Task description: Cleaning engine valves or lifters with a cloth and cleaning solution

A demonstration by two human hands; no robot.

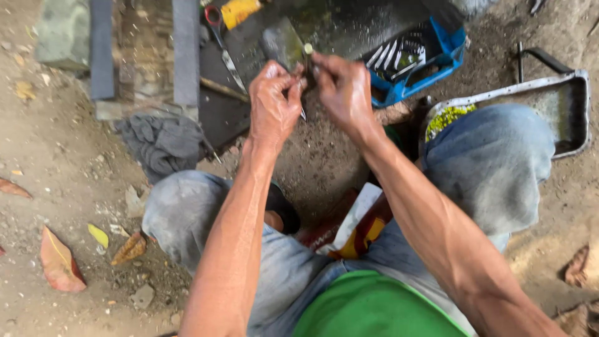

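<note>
Overhead, crouched on bare dirt, knees in faded blue jeans spread wide. Left hand and right hand raised together at centre, fingertips of both pinched shut on a small dark metal part with a pale tip, held between them above the ground. Just behind: dark flat board carrying red-handled scissors. Blue plastic tool case with silvery wrenches to the right, dented grey metal tray beyond it. Crumpled grey rag at left, near dry leaves.
</note>
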